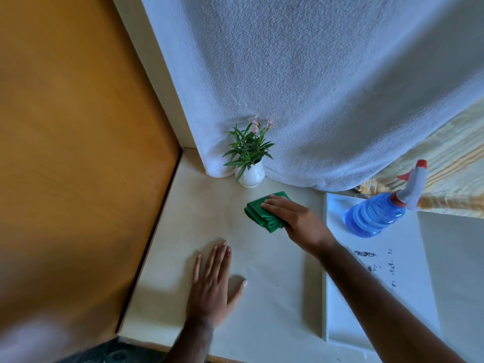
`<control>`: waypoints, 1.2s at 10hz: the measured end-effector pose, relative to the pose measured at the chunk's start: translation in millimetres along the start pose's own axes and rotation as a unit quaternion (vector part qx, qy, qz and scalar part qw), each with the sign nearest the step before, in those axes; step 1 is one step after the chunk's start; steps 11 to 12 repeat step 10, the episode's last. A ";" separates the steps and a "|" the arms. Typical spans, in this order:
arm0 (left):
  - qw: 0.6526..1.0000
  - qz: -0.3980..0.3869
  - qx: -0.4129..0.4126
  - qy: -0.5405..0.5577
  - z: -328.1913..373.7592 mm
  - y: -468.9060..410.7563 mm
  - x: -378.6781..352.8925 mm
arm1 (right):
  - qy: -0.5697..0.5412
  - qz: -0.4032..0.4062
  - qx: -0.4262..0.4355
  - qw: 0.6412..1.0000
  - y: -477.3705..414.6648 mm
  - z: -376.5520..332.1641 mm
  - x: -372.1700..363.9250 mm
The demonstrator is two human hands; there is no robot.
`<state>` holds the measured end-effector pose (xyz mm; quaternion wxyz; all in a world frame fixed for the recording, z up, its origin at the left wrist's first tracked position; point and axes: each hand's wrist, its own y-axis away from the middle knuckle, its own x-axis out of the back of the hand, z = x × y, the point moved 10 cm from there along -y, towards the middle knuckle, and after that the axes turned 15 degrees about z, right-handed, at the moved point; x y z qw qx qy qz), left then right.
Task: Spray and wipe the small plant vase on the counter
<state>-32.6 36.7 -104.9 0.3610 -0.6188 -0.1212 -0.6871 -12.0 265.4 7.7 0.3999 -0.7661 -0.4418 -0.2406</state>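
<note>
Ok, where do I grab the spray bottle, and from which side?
Likely at the narrow neck of the spray bottle, just under its white trigger head: the ribbed blue body is wider. Come from the near left side, where the right hand rests on the green cloth; fabric hangs behind.

The left forearm point(192, 339) and right forearm point(372, 297) are showing bare to the picture's edge; the left hand point(212, 286) and right hand point(296, 218) are showing short, trimmed nails.

Two flat hands
Left hand point(212, 286) lies palm down, fingers spread; right hand point(296, 218) reaches past those fingertips, fingers straight together.
</note>
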 end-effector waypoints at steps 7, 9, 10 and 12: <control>0.999 0.023 -0.023 -0.014 4.6 -1.3 5.9 | 0.275 -0.002 -0.180 0.944 235.4 64.7 77.3; 0.999 0.027 -0.037 -0.026 10.7 2.9 4.1 | 0.305 0.005 -0.135 0.943 240.2 55.9 69.4; 0.999 0.013 -0.030 -0.021 8.1 0.3 1.4 | 0.305 0.002 -0.158 0.939 237.1 57.7 68.9; 0.999 0.013 -0.030 -0.021 8.1 0.3 1.4 | 0.305 0.002 -0.158 0.939 237.1 57.7 68.9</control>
